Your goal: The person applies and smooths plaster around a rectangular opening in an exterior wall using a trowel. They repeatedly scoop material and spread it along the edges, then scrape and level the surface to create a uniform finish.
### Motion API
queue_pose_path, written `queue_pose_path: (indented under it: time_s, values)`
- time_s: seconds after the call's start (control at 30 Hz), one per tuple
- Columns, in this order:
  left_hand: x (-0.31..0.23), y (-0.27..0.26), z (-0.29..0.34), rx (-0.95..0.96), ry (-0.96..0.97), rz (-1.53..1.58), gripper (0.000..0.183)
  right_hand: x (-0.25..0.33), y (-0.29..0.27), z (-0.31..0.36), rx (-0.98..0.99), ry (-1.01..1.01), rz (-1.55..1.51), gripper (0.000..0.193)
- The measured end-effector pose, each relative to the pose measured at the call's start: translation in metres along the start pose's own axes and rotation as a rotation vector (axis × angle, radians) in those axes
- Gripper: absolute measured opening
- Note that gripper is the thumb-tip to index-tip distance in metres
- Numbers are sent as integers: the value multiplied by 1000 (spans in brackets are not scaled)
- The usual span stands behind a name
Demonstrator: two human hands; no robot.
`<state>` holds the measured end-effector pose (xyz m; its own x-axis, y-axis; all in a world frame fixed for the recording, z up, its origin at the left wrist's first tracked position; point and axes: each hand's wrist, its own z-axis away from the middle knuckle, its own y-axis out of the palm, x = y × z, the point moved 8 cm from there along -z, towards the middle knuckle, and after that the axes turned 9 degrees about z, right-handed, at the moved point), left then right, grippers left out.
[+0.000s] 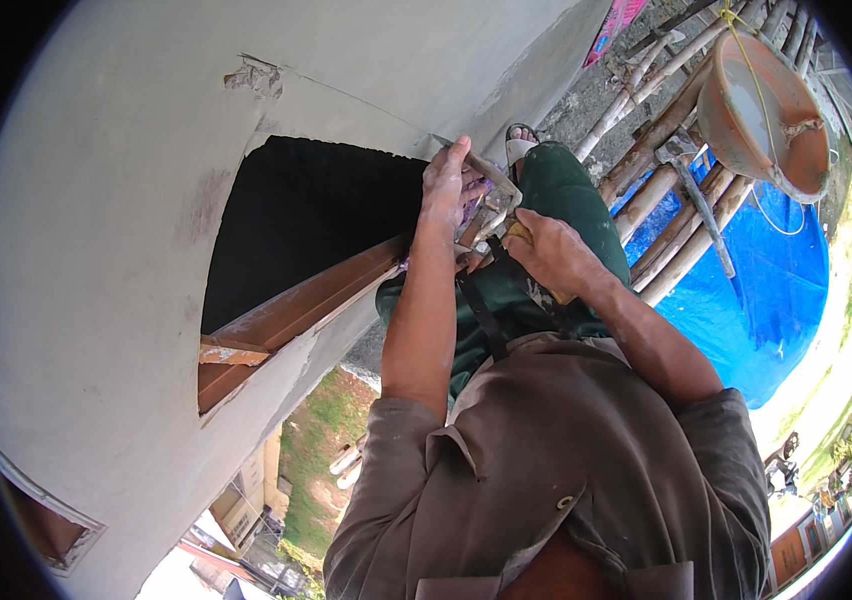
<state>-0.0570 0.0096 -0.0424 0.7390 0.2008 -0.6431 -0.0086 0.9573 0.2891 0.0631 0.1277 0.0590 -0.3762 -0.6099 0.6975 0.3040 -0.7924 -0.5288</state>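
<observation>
My right hand (551, 255) is wrapped round the yellowish wooden handle (518, 232) of a trowel, whose grey, mortar-smeared blade (502, 190) lies in front of me. Close by, my left hand (446, 188) has its thumb up and its fingers curled at a thin, grey, flat-edged tool; its tip pokes out beyond the thumb. The two tools overlap, so where one ends and the other begins is hard to tell. Left of my hands, a dark opening (316, 220) cuts into the pale plastered wall (116, 250), with a brown frame (296, 315) along its lower side.
At the upper right an orange-brown basin (811, 150) with a yellow cord sits on wooden poles (651, 200). A hammer-like tool (703, 205) rests across the poles. Blue sheeting (781, 290) spreads beneath them. My sandalled foot (520, 145) stands near the wall. Grass (321, 460) shows far below.
</observation>
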Motion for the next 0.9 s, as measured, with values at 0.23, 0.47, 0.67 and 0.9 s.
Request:
queue_pose_path:
  time_s: [0.23,0.47,0.67,0.9]
  values:
    - [-9,4,8,-31,17,-9,60,9,-11,4,35,-15,25,30]
    - [-15,6,16,-45,37,-19,60,14,-16,8,22,-30,33,28]
    - [-21,9,24,-28,54,-9,62,16,-19,12,30,-31,35,27]
    - [-27,10,29,-31,67,-9,64,23,-25,16,19,-51,36,26]
